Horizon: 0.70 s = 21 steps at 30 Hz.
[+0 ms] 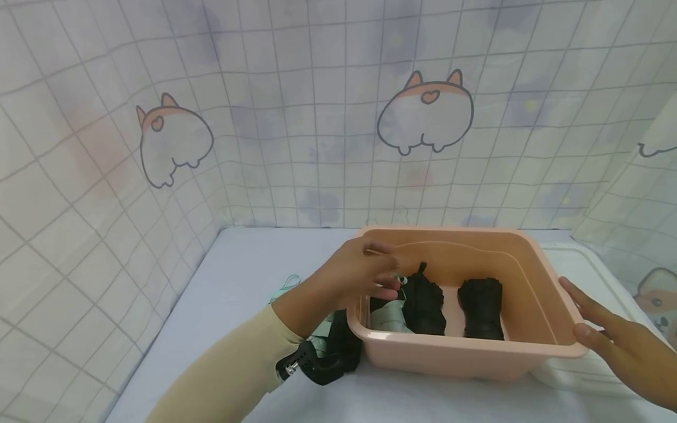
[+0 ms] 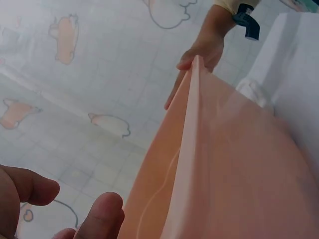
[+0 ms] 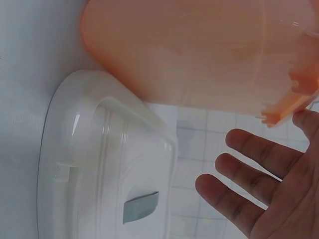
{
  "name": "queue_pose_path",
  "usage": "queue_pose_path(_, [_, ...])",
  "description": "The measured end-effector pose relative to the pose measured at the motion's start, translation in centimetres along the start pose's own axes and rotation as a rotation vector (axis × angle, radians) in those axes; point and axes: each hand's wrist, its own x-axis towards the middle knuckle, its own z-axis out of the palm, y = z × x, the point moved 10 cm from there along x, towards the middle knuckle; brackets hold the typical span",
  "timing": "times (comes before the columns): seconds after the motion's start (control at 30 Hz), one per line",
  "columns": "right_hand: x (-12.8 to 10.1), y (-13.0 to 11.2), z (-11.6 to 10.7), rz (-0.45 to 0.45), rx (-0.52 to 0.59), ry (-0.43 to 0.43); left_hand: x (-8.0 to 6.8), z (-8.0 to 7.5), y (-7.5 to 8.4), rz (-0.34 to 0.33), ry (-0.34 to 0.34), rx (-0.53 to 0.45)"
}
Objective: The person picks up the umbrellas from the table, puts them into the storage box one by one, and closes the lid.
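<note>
A peach plastic tub (image 1: 529,294) stands on the pale table. Inside lie two folded black umbrellas (image 1: 423,302) (image 1: 481,308) and a pale grey-green one (image 1: 386,320). My left hand (image 1: 383,273) hovers over the tub's left rim, fingers loosely bent and blurred, close to the strap end of the middle umbrella. In the left wrist view its thumb and finger (image 2: 102,214) are apart with nothing between them, beside the tub rim (image 2: 189,149). My right hand (image 1: 587,311) rests with straight fingers against the tub's right rim; its spread fingers (image 3: 259,189) show below the tub (image 3: 199,50).
A white plastic lid or tray (image 1: 582,370) lies under and right of the tub, also in the right wrist view (image 3: 99,164). A black bundle (image 1: 344,346) and a pale green item (image 1: 288,283) lie left of the tub. Cartoon-print curtains close in the back and sides.
</note>
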Motion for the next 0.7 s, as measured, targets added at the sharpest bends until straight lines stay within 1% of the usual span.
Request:
queue_pose_path(0.17, [0.0, 0.0, 0.0, -0.008, 0.006, 0.004, -1.1, -2.1, -0.1, 0.003, 0.033, 0.0])
queue_pose_path(0.3, [-0.1, 0.0, 0.0, -0.015, 0.014, 0.01, -1.5, -4.0, -0.3, 0.015, 0.062, 0.001])
queue_pose_path(0.47, [-0.2, -0.1, -0.2, -0.027, 0.022, 0.024, -2.0, -5.9, -0.7, 0.01, 0.104, 0.064])
queue_pose_path(0.7, [-0.3, -0.2, -0.2, -0.018, 0.016, 0.01, -3.0, -8.6, -1.6, 0.014, 0.179, 0.148])
